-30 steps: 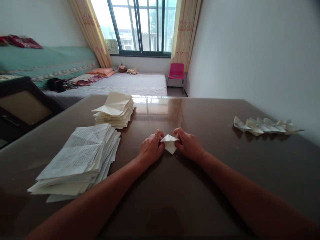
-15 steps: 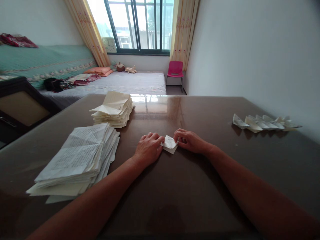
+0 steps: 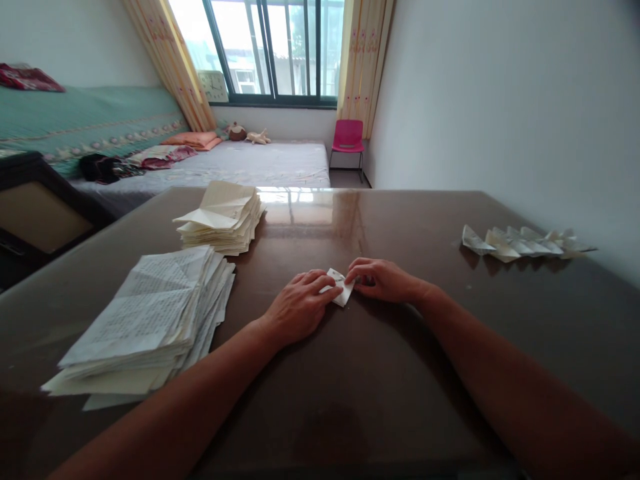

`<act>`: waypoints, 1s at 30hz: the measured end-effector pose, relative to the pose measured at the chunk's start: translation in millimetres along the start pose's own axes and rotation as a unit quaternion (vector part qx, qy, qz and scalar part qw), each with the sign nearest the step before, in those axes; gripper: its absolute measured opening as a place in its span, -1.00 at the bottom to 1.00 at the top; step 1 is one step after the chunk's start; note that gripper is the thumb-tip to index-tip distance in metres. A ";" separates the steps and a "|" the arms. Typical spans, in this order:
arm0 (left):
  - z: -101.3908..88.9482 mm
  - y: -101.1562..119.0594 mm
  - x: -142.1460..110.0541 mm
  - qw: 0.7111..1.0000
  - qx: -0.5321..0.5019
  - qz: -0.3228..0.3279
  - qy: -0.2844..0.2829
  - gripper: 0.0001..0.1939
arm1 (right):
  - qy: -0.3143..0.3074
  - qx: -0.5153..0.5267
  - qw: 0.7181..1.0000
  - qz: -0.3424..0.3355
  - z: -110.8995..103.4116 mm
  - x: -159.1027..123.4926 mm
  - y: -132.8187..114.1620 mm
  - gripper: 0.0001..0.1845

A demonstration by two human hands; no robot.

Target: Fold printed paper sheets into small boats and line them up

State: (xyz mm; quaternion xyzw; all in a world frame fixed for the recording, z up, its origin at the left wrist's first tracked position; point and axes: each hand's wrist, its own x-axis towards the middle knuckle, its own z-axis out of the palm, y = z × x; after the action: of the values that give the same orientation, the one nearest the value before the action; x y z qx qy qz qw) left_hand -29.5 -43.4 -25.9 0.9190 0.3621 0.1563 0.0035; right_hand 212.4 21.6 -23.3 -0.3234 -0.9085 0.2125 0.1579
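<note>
Window (image 3: 265,50) at back, dark green frame, floral curtains (image 3: 173,63) both sides. Square pale clock (image 3: 213,87) at its lower left corner. Bed (image 3: 280,163) below, pale sheet. On it: orange cushions (image 3: 193,140), brown toy (image 3: 237,132) and beige toy (image 3: 258,137) side by side, black cloth (image 3: 103,168) next to red-white cloth (image 3: 163,157). Teal cover (image 3: 90,117) along left wall, red cloth (image 3: 30,79) on top. Pink chair (image 3: 349,137) right of bed. Dark cabinet (image 3: 43,207) far left, tan panel.

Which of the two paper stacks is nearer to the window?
The cream stack, farther back on the table; the whiter stack, with writing on top, lies in front.
</note>
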 end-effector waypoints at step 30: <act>15.4 11.8 13.6 0.992 0.070 -0.106 0.009 -0.58 | 0.055 -0.056 0.977 0.197 11.2 7.4 -5.6 -0.69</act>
State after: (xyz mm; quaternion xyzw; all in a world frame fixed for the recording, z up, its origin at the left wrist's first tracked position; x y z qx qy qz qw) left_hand -7.9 -41.4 -35.2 0.8718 0.4678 0.1373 -0.0477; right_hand 199.2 19.4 -29.1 -0.5156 -0.8272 0.1705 0.1445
